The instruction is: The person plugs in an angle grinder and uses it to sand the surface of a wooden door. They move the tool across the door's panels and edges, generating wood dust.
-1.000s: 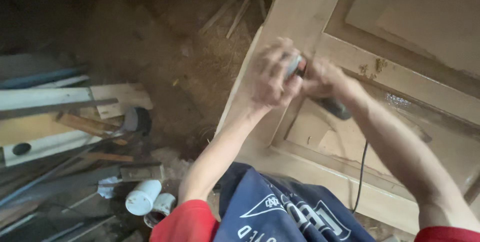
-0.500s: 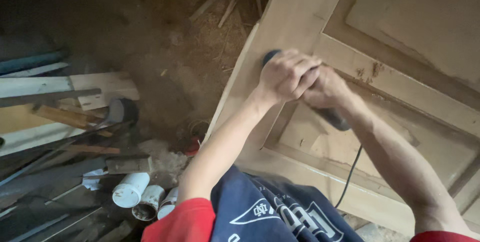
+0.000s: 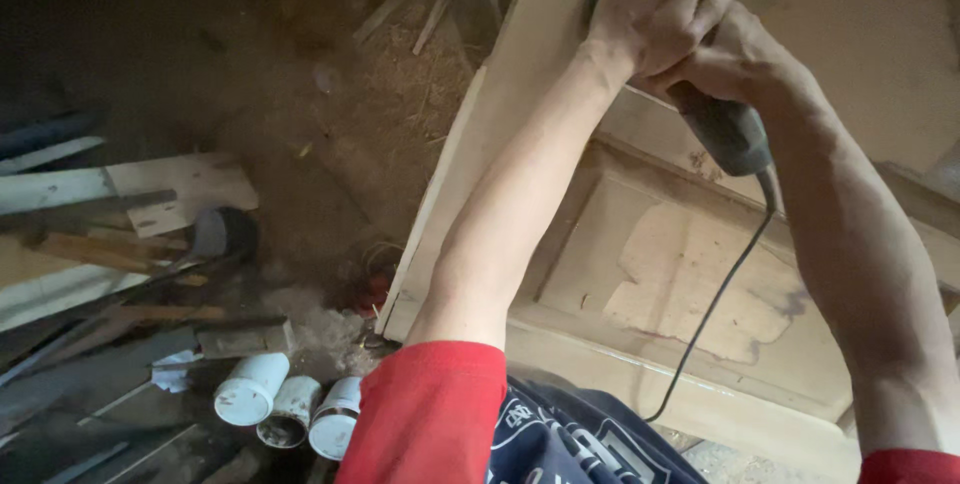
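Left hand (image 3: 655, 9) and right hand (image 3: 735, 59), fingers curled tight, both grip a corded power sander (image 3: 725, 129) (head hidden) on a panelled wooden door (image 3: 690, 284).

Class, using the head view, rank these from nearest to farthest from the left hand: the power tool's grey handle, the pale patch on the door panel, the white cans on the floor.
1. Grey handle, just right of the left hand.
2. Pale patch, below, on the door panel.
3. White cans, bottom left on the floor.
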